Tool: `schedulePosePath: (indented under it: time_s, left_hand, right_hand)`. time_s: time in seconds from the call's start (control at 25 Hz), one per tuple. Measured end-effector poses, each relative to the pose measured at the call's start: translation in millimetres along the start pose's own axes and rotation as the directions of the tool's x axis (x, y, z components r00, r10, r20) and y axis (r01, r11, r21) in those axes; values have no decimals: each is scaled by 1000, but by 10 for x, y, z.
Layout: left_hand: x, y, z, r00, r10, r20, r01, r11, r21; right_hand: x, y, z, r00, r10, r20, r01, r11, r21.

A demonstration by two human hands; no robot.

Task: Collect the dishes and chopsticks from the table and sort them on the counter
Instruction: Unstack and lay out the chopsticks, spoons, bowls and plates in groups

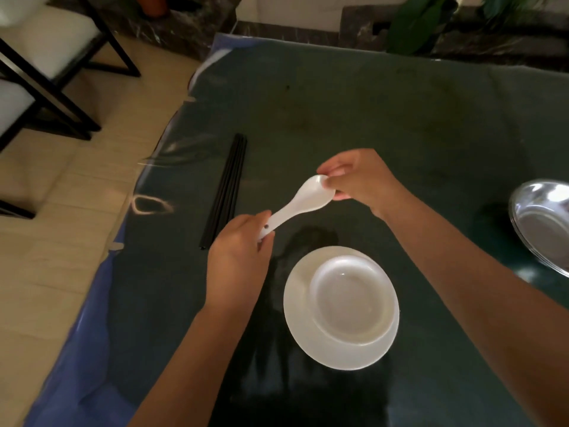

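White spoon (303, 200), held off the worktop (385, 118) at both ends: left hand (238, 257) grip closed round the handle, right hand (358, 180) grip pinching the bowl end. Below it, white bowl (351, 300) seated in white plate (300, 322); black chopsticks (226, 192) lie left, apart from both. Steel bowl (542, 223) at right edge; chair (46, 72) on floor beyond.

Black-framed chairs with pale cushions (46, 57) on a beige tiled floor (77, 186) at upper left. Dark marble ledge (191, 29) along the far wall, with green plant leaves (418, 23) at upper right and a blurred orange-brown object (155, 4) at top.
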State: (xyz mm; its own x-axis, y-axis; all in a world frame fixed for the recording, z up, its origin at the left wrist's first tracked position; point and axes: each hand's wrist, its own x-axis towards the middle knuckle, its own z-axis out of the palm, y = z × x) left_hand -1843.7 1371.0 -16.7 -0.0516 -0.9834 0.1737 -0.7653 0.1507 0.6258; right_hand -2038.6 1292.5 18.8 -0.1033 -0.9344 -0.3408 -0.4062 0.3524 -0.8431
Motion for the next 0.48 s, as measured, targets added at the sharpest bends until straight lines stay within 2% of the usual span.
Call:
schedulePosePath:
  time_s: [0.12, 0.24, 0.48]
  left_hand:
    - [168, -111, 219, 989, -118, 89, 117, 993, 11]
    - [295, -246, 461, 969, -218, 118, 218, 976, 16]
    - [556, -427, 800, 976, -214, 27, 209, 968, 137]
  right_hand:
    - [472, -61, 175, 1000, 6, 16, -5, 998, -66]
    - [883, -9, 390, 999, 0, 52, 9, 985, -173]
    - [1444, 115, 560, 988, -70, 134, 107, 950, -294]
